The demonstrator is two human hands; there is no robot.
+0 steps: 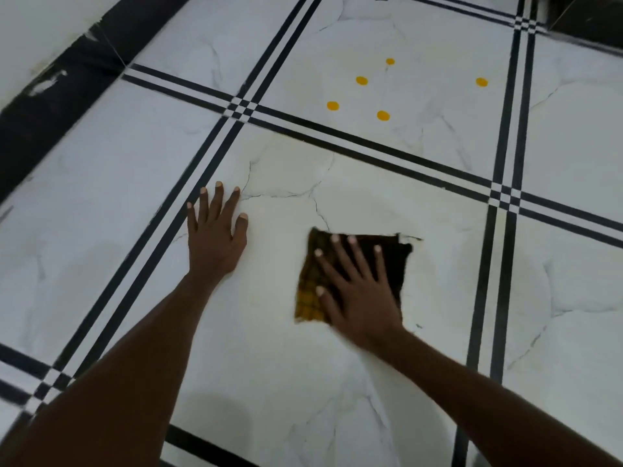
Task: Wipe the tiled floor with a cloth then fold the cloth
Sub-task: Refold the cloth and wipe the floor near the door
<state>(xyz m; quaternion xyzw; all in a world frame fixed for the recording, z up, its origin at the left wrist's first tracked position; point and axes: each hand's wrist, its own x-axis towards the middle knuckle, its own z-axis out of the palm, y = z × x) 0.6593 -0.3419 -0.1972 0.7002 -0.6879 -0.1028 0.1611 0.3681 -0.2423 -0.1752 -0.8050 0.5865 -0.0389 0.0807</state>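
Two bare forearms reach forward. The right hand (360, 291) presses flat, fingers spread, on a dark yellow-checked cloth (312, 291) on the white tiled floor (269, 365). The left hand (215, 234) lies spread on the tile. Farther off sit five yellow dots (361, 80).

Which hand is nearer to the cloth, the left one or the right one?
Right. The right hand lies flat on top of the cloth, fingers spread. The left hand rests on the bare floor tile to the cloth's left, apart from it.

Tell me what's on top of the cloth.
The right hand lies flat on the cloth, fingers spread. The cloth's middle is hidden beneath it; only its edges show.
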